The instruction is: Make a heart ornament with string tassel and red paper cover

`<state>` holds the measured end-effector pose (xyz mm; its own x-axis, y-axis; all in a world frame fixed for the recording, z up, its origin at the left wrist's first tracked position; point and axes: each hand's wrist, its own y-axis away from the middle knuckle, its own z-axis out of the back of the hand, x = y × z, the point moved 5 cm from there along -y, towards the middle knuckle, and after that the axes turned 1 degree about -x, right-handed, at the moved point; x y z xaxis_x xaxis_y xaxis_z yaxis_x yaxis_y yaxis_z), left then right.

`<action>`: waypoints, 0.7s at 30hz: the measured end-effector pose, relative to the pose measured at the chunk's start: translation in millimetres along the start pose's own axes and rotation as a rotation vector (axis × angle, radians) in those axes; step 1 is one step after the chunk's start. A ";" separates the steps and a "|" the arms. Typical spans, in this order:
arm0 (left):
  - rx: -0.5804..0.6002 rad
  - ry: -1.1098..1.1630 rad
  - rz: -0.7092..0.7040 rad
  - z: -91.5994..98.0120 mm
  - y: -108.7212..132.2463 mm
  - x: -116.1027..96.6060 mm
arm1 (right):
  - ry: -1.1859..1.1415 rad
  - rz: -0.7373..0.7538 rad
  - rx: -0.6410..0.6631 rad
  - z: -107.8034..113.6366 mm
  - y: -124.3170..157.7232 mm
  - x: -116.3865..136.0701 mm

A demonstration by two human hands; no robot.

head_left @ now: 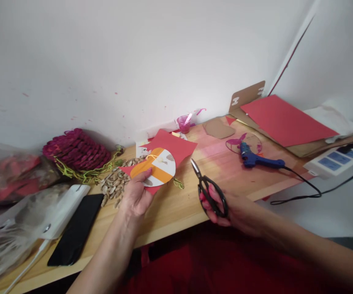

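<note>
- Head view: your left hand (138, 194) is closed, thumb on top, on an orange-and-white cut-out (164, 175) with rounded edges; a red sheet (181, 149) shows beneath it and appears to share that grip.
- Your right hand (234, 207) is wrapped around the black handles of the scissors (201, 179), fingers in the loops, with the blades looking nearly together.
- From your right hand, the cut-out lies toward 10 o'clock, over the tabletop (179, 210); your left hand is the nearer one, already touching it.
- The scissors' long axis points toward 11 o'clock. From their tip, the cut-out sits at about 9 o'clock, apart from it, while the sheet's far right corner is near, just past 12.
- The sheet itself runs roughly from 8 to 2 o'clock, slanting across the blades' line.
- Around you: pale seeds (115, 183) just beyond your left hand at 10 o'clock, and a blue glue gun (265, 162) at 1 to 2 o'clock from your right.
</note>
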<state>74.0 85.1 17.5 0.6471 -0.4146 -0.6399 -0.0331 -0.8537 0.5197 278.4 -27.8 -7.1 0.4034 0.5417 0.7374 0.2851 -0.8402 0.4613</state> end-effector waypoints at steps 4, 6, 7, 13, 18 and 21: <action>-0.015 0.008 0.007 -2.5 4.4 5.2 | -0.026 -0.114 0.101 -26.8 -18.6 -12.5; -0.027 0.008 0.012 -0.9 6.3 7.9 | -0.008 -0.081 0.092 -32.9 -25.2 -12.1; -0.030 0.007 0.015 0.1 7.1 9.3 | 0.004 -0.066 0.089 -35.7 -27.4 -12.1; -0.039 0.004 -0.004 4.0 12.2 16.1 | 0.085 0.008 0.045 -49.0 -33.4 -12.7; -0.055 -0.005 0.036 4.9 16.4 21.7 | 0.134 0.036 0.035 -53.0 -39.4 -14.5; -0.070 0.000 0.012 7.6 16.7 22.0 | 0.153 0.045 0.010 -52.9 -42.8 -16.2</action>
<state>81.9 59.4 7.8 0.6468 -0.4251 -0.6332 0.0123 -0.8243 0.5660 213.7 -1.8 -12.7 0.2787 0.4928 0.8243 0.2783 -0.8629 0.4218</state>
